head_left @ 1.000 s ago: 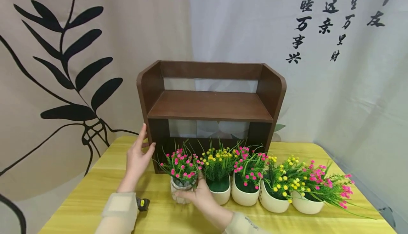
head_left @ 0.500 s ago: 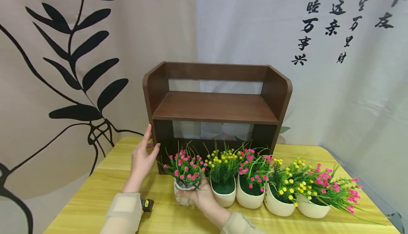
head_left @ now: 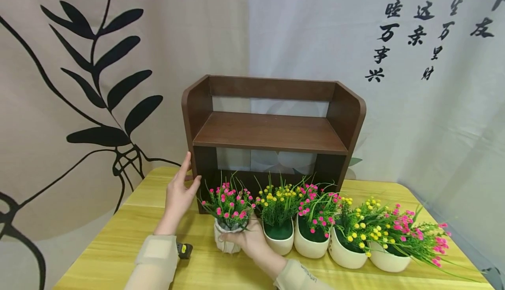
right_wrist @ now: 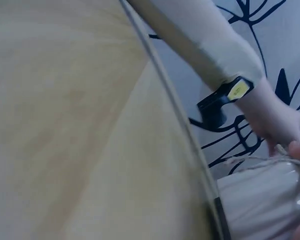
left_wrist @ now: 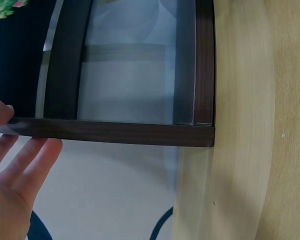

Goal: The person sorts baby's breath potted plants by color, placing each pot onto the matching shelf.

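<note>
Item one: our left hand, fingers straight and spread, laid flat against the outer left side panel of the dark brown wooden shelf unit. In the left wrist view the same hand shows an open palm beside the panel's edge, thumb tip at the front of the board.

Item two: our right hand, fingers curled round the wrapped flower pot, the leftmost pot in the row. This pot wears a pale, crinkled wrapping tied with twine, as the right wrist view shows at its lower right; it carries pink blossoms on green stems. It stands on the desk just in front of the shelf unit's lower left corner, touching or nearly touching the next pot; we cannot tell which.

Item three: four cream ceramic pots in a line to the right of the wrapped one. In order: yellow flowers, pink flowers, yellow flowers, pink flowers. The last two lean toward the desk's right edge.

Item four: the shelf unit, two tiers, open back, upper board bare, standing at the rear of the yellow wood-grain desk.

Item five: a small black device with a yellow label at our left wrist, below a beige sleeve.

Item six: backdrop cloth, black leaf print at left, black calligraphy at right.
</note>
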Tool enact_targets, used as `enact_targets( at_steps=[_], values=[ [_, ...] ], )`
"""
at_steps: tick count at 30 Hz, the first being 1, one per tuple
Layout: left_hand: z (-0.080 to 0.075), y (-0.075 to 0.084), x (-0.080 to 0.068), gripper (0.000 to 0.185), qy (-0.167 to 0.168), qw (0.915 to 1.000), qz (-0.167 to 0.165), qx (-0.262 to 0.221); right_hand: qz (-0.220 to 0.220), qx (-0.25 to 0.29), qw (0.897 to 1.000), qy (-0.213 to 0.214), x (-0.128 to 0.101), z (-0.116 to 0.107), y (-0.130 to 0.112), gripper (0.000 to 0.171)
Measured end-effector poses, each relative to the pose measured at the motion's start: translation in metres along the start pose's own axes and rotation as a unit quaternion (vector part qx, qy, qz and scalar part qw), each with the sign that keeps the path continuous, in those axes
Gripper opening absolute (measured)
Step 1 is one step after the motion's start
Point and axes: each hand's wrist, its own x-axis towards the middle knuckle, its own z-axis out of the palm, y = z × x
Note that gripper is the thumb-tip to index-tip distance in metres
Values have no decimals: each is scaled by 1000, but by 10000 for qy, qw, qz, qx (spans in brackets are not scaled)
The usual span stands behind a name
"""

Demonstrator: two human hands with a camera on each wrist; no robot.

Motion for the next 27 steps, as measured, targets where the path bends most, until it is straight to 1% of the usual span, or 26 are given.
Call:
enact_targets(
  at_steps=[1,4,5,6,10,15,16,18,21,23,27],
  values=[
    [0,-1,0,82,13,10000,16,25,17,-21,10000,-17,0,1,-2,81],
    [2,-2,0,84,49,10000,73,33,9,-798,9966,178,2,7,-11,77],
    [2,-2,0,84,46,10000,67,18,-26,-1262,9916,289,2,10,-15,77],
    [2,-2,0,85,37,10000,52,0,-43,-1537,9875,349,3,12,-18,78],
    [1,-1,0,86,-37,9999,-94,-81,-220,-2143,9757,390,5,17,-32,79],
    [1,-2,0,86,-37,9999,-147,-48,-67,-2357,9707,463,8,21,-45,82],
    [1,-2,0,86,-28,9999,-136,-35,-22,-2272,9728,446,9,22,-48,82],
    [0,-2,0,86,-14,9999,-115,-30,-14,-2281,9726,441,11,23,-55,82],
    [1,-2,0,85,12,9999,-94,-36,24,-2136,9759,440,15,25,-66,80],
    [1,-2,0,85,22,10000,-66,-41,56,-2237,9735,482,17,26,-75,79],
    [1,-2,0,84,14,10000,-19,-32,52,-2041,9783,368,22,29,-94,78]
  ],
)
